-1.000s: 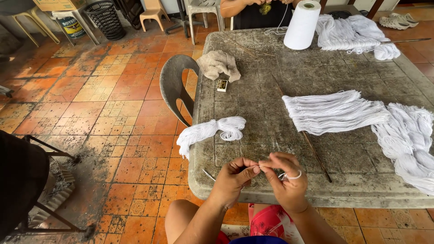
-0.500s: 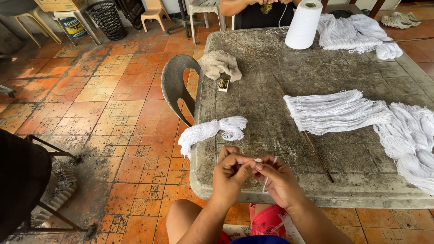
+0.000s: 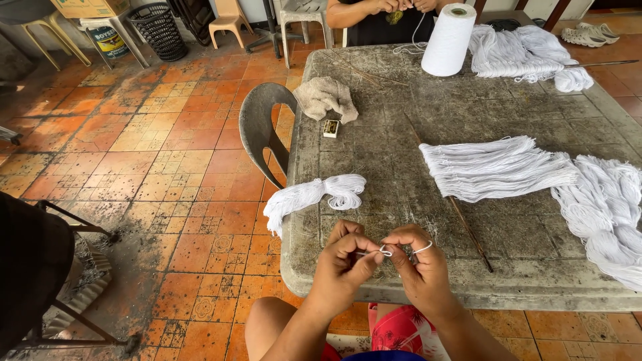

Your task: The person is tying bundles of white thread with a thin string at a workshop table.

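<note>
- Left hand is curled, thumb and forefinger pinched on a short white string at the table's near edge.
- Right hand is likewise closed, fingertips nipping the same string, a loop of it round one finger.
- The two hands meet, fingertips touching.
- A small dark-and-cream box lies beside a beige cloth, far left of the table.
- A white thread cone stands at the far edge.
- On the floor, top left, a dark tin with a yellow label.
</note>
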